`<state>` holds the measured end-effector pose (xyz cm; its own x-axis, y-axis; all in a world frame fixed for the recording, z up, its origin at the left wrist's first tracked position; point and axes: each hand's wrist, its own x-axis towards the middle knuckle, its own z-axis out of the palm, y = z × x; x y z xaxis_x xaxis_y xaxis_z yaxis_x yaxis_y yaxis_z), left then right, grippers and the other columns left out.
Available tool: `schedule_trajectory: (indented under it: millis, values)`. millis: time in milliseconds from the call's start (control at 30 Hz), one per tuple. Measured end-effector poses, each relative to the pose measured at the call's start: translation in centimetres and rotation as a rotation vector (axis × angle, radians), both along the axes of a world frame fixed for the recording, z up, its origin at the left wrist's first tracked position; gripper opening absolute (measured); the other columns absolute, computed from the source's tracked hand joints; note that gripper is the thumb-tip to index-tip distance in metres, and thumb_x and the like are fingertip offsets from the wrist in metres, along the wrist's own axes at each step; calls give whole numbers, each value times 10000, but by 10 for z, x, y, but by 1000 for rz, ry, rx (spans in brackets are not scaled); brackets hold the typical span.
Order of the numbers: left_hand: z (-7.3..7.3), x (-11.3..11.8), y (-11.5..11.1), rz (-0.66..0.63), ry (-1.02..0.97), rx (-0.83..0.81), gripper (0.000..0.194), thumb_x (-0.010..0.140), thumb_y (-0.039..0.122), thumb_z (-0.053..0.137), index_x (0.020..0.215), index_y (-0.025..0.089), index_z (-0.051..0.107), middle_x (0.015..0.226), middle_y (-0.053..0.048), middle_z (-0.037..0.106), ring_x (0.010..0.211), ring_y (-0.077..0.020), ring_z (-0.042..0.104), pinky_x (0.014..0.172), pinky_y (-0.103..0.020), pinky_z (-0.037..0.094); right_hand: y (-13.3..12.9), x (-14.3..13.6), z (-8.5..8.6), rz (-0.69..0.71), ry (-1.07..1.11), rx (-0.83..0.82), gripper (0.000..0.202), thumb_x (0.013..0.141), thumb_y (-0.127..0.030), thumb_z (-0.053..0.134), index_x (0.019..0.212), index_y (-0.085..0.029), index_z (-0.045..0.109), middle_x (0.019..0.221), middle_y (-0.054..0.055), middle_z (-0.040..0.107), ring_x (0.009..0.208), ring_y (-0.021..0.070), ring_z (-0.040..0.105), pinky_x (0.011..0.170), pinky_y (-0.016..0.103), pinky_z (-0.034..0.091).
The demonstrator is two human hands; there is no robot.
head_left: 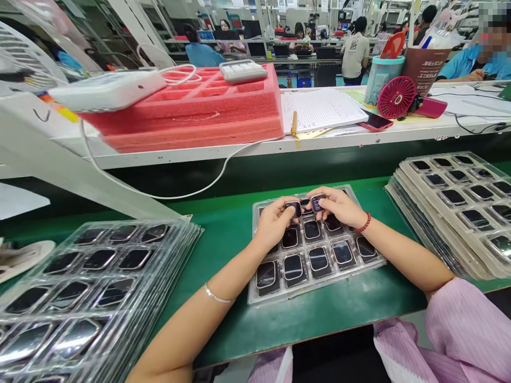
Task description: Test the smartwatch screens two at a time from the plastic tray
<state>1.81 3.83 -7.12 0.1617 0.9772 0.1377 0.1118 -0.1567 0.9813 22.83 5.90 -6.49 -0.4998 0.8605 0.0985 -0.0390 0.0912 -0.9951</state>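
Over a clear plastic tray [275, 298] on the green mat, both my hands are raised close together. My left hand [277, 218] pinches a dark square smartwatch [293, 209] between thumb and fingers. Another smartwatch [318, 202], its screen lit with small text, is gripped by my right hand [337, 206]. Rows of square smartwatches [293, 266] with dark screens sit in the tray's pockets below. The tray's far pockets are partly hidden behind my hands.
Stacked trays of watches [99, 259] stand at the left, and another stack [453, 197] at the right. On the shelf ahead lie red foam [191, 125], papers [319, 109], a phone [376, 122] and a pink fan [396, 98]. A white cable [175, 197] droops below it. People sit beyond.
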Motion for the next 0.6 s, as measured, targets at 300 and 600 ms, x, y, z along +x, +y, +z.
schedule_trajectory:
  millis: [300, 600]
  values:
    - [4, 0, -3, 4, 10, -1, 273, 764, 378, 646, 946, 176, 676, 812, -39, 717, 589, -153, 608, 506, -254, 482, 0, -4, 0, -16, 14, -52, 232, 887, -144, 547, 1110, -146, 611, 936, 60, 753, 583, 86, 687, 503, 164, 536]
    - [20, -2, 9, -10, 23, -90, 327, 729, 411, 724, 953, 175, 692, 732, -23, 698, 548, -136, 569, 474, -220, 398, 5, -12, 1, -81, -5, -95, 273, 909, -59, 451, 1104, -157, 615, 866, 13, 717, 510, 54, 647, 459, 129, 485]
